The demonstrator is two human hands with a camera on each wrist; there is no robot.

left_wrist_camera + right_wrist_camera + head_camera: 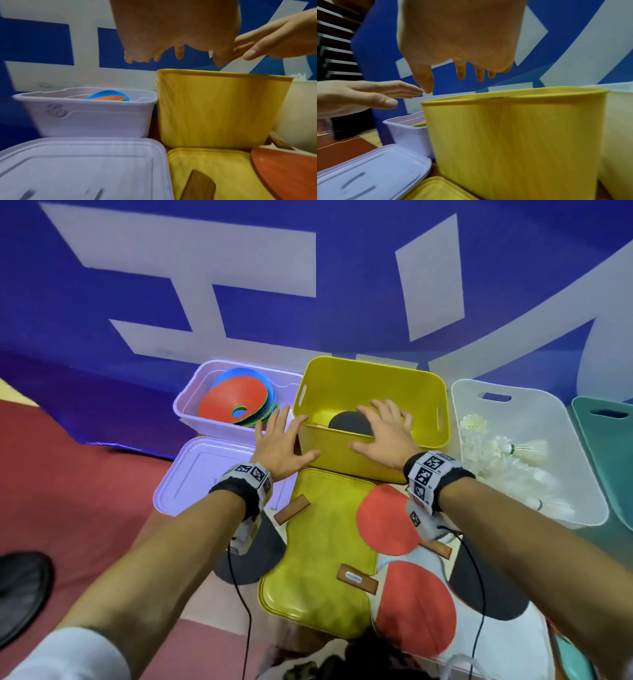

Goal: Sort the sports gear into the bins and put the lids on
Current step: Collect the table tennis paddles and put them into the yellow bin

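Both my hands hover open with fingers spread and hold nothing. My left hand is above the gap between the lavender bin and the yellow bin. Over the yellow bin's near rim is my right hand; a black paddle leans inside the bin just under its fingers. Coloured flat discs fill the lavender bin. The yellow lid lies in front, with red paddles and black paddles around it.
A lavender lid lies on the floor at front left. Right of the yellow bin, a white bin holds several shuttlecocks, and a teal bin stands past it. A blue banner wall rises directly behind the bins.
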